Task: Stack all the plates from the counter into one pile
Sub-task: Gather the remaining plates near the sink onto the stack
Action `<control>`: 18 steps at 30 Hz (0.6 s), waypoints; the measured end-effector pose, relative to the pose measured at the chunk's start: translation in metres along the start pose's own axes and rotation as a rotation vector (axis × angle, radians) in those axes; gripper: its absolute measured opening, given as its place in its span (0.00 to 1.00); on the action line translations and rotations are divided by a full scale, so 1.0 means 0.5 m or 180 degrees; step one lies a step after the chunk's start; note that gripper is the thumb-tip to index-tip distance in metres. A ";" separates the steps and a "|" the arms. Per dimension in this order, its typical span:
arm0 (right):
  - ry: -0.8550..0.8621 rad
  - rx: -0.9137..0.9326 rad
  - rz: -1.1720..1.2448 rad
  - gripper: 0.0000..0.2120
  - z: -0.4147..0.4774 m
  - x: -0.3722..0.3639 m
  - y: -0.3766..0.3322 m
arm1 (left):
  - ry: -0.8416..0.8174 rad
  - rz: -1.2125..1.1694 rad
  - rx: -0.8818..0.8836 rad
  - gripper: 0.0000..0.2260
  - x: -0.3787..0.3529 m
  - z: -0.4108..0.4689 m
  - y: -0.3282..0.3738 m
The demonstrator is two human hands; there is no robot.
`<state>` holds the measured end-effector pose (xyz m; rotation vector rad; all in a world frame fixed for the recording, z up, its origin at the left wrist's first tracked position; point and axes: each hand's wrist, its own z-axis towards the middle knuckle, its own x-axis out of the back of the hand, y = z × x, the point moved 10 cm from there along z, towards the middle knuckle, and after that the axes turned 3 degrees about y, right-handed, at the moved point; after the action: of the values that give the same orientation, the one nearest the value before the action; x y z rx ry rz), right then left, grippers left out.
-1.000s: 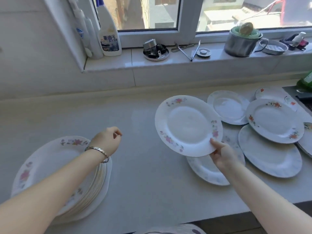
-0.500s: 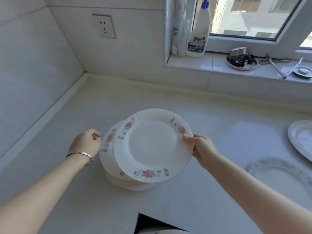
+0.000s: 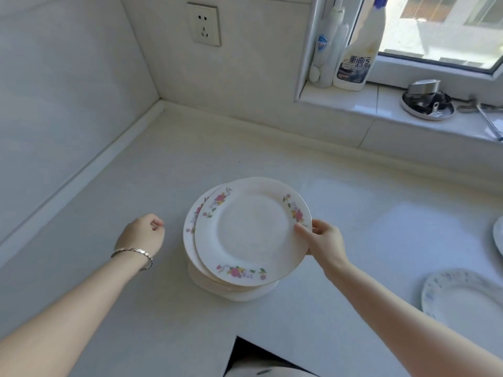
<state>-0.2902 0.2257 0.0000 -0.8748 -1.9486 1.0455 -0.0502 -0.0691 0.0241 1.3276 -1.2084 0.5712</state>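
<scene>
A white plate with pink flower sprigs [image 3: 253,232] lies tilted on top of the pile of plates [image 3: 194,242] in the middle of the counter, shifted a little to the right of the pile. My right hand [image 3: 321,239] pinches its right rim, thumb on top. My left hand [image 3: 143,235], with a bracelet at the wrist, hovers left of the pile with its fingers curled and holds nothing. A white plate with a faint blue pattern [image 3: 462,297] lies flat at the right, and the edge of another plate [image 3: 499,238] shows at the frame's right border.
The white counter [image 3: 136,186] meets tiled walls at the left and back, with a wall socket [image 3: 204,24] above. On the window sill stand a cleaner bottle [image 3: 356,61] and a soap dispenser [image 3: 325,58], beside a round metal dish [image 3: 427,103]. A dark gap [image 3: 258,355] breaks the counter's front edge.
My right hand has carried the flowered plate leftward from the loose plates and lowered it onto the pile. The view swung left with it. My left hand stays curled beside the pile.
</scene>
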 end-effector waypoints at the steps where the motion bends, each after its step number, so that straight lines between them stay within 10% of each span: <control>1: 0.0016 0.0087 -0.0257 0.06 -0.002 0.000 -0.001 | -0.0007 0.0008 0.0009 0.11 -0.001 0.001 0.000; 10: -0.0081 0.0673 -0.2331 0.27 -0.022 -0.053 -0.028 | -0.0030 0.0008 0.0008 0.11 -0.005 -0.005 0.006; 18: -0.0523 0.0636 -0.1181 0.41 -0.036 -0.112 0.008 | 0.0055 0.0040 -0.0105 0.11 0.011 -0.010 0.010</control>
<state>-0.2467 0.1880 -0.0124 -0.3091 -1.9988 1.0882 -0.0509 -0.0648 0.0318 1.2857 -1.2077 0.5683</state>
